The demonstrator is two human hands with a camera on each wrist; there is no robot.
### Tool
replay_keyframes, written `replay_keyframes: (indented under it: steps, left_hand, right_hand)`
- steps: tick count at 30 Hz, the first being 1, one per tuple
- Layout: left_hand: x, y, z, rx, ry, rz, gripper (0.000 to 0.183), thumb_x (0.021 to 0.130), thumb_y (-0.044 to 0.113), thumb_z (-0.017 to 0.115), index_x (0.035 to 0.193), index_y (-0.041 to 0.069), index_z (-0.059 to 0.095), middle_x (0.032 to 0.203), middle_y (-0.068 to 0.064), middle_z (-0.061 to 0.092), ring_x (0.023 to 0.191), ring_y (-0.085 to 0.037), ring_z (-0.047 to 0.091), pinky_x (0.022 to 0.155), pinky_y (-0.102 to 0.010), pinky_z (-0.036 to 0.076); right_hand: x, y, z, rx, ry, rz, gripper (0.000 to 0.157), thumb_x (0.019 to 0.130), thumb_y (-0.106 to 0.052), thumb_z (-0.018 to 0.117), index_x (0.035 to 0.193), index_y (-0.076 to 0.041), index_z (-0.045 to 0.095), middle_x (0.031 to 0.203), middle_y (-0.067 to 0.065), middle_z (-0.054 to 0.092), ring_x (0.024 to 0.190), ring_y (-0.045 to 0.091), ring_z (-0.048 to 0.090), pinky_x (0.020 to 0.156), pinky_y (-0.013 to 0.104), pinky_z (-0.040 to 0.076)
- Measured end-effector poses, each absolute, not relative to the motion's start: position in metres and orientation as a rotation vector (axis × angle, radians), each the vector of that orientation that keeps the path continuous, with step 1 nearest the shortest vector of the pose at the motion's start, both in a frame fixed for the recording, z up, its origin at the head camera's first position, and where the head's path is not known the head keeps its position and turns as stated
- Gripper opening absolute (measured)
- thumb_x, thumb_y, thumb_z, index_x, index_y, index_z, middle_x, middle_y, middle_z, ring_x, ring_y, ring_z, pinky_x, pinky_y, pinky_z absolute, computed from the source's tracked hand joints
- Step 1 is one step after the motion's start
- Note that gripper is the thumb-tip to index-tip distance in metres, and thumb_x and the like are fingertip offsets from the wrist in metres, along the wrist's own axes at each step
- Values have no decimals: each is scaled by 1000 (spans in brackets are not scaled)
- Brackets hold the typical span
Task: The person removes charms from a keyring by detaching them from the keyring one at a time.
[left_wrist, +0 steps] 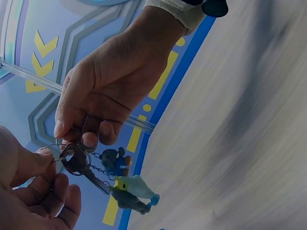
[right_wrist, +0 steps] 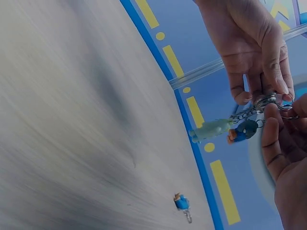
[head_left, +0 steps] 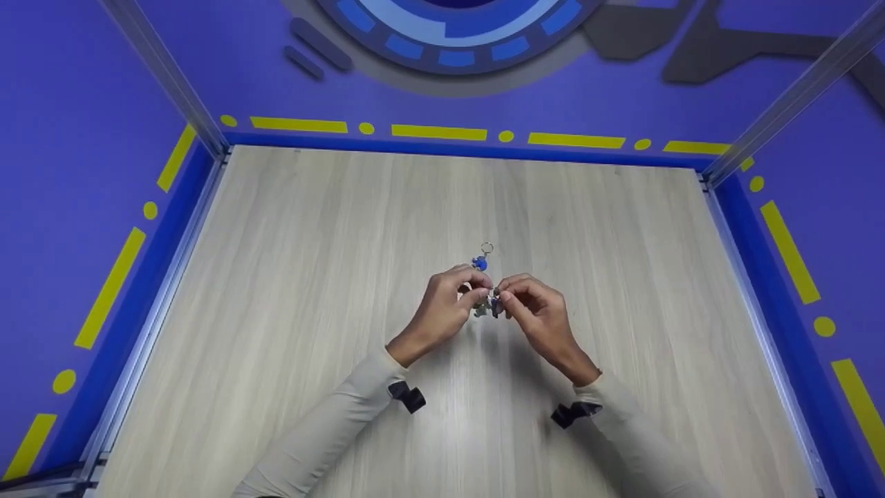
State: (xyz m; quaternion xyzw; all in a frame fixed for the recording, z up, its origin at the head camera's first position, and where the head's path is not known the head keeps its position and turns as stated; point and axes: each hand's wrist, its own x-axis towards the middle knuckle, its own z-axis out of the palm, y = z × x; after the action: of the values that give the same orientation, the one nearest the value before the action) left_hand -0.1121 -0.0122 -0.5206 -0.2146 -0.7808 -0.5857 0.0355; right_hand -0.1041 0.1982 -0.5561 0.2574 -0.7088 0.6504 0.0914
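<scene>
Both hands meet over the table around a bunch of keychain charms on metal rings. With thumb and fingers, my left hand (head_left: pixel 442 308) pinches a thin metal ring at one side. From the other side my right hand (head_left: pixel 543 311) pinches the ring cluster by a dark metal key (left_wrist: pixel 94 178). Short chains hang from the rings, carrying a small blue-clothed figure (left_wrist: pixel 114 162), a pale green figure (left_wrist: pixel 142 187) and a grey-green one (left_wrist: pixel 128 200). The fingers partly hide the rings. Just beyond the hands, another blue figure keychain (head_left: pixel 480 263) lies on the table with its ring (head_left: pixel 487 247).
The wood-grain table (head_left: pixel 332 228) extends around the hands. Blue panels with yellow marks (head_left: pixel 439 131) and metal frame posts (head_left: pixel 173 76) enclose its back and sides. Dark wrist cameras (head_left: pixel 406 397) sit on both sleeves.
</scene>
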Motion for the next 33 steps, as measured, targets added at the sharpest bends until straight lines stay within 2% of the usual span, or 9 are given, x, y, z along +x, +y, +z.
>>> replay_keyframes:
  steps: [7,9,20,28,33]
  left_hand:
    - [-112,-11,-520,-675,-2348,-1999,7,103,4,76,109,5,81,106,-5,78,100,-16,72,89,-39,62]
    - [-111,-11,-521,-678,-2316,-2101,10,103,6,77,112,4,81,108,-5,79,101,-15,72,89,-35,62]
    - [-108,-7,-531,-449,-2213,-2434,11,100,0,78,110,-5,80,107,-9,78,106,-18,72,95,-36,64]
    - [-107,-6,-529,-379,-2218,-2394,10,102,5,77,108,-2,79,106,-7,76,102,-17,71,89,-31,63]
    - [-107,-5,-527,-377,-2230,-2302,9,101,4,77,107,-2,79,107,-9,77,102,-17,72,92,-34,63]
  right_hand:
    - [-104,198,-554,801,-1991,1949,15,100,19,64,96,5,69,100,22,70,79,20,68,69,25,59]
    - [-104,199,-554,829,-1956,1937,16,100,21,63,97,7,68,99,24,69,79,20,68,70,25,59]
    - [-101,199,-553,773,-1954,1890,19,99,23,62,98,6,69,97,21,69,81,18,68,73,24,60]
    - [-102,199,-555,689,-1918,1936,7,104,12,65,99,9,68,97,22,71,76,23,69,68,28,59]
    - [-102,199,-555,651,-1955,1937,6,106,8,65,101,9,69,97,21,73,75,25,70,66,34,59]
